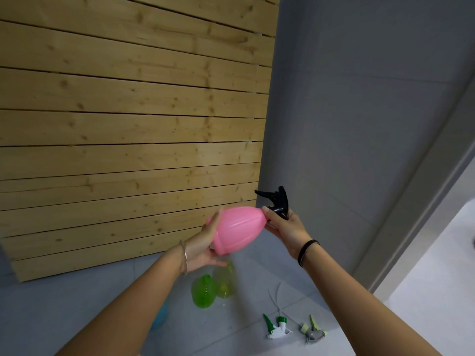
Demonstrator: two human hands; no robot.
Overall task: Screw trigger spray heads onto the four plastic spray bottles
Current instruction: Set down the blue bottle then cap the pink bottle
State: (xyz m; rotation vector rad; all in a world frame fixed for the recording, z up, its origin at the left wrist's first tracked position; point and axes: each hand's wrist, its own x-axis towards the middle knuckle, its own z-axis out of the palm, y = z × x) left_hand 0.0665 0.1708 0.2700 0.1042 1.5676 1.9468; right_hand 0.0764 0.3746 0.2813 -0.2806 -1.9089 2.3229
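L hand [205, 244] cups pink bottle [237, 227] base, R hand [285, 227] grips black trigger head [277, 200]; best keep head square, twist w/o cross-threading.

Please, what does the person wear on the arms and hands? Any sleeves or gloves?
No sleeves or gloves show: both forearms are bare. A thin silvery bangle circles the wrist of the left hand; a thin dark band circles the wrist of the right hand.
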